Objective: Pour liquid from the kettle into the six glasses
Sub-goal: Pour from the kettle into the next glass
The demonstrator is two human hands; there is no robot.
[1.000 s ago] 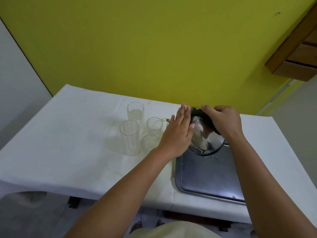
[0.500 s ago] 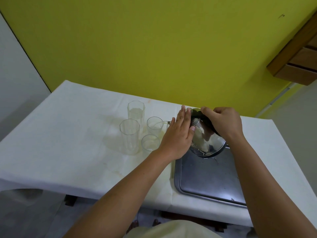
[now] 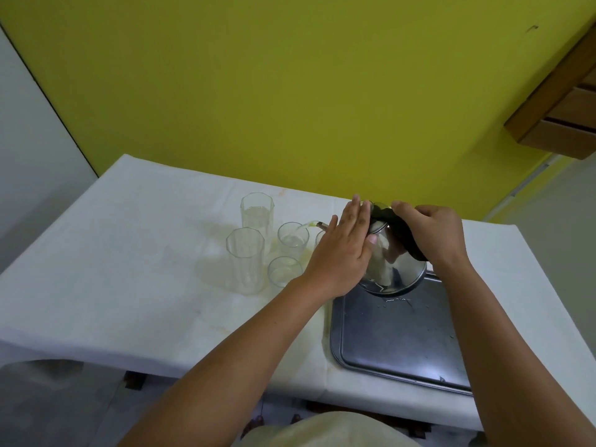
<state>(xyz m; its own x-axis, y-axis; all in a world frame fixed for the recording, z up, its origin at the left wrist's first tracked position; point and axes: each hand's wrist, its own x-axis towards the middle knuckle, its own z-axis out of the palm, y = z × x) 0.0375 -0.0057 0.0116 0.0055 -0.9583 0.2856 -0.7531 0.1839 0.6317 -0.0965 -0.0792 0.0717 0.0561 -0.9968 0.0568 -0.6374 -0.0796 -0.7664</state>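
Left hand [image 3: 346, 250], flat open, hides the kettle's [image 3: 392, 266] front; right hand [image 3: 430, 232] grips its handle.

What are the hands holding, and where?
The right hand grips the kettle by its black handle; the left hand presses flat against its side.

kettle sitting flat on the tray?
No, the kettle is tilted toward the glasses, its base lifted above the tray.

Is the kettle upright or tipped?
Tipped: the kettle leans left, base lifted off the tray, a stream leaving its spout.
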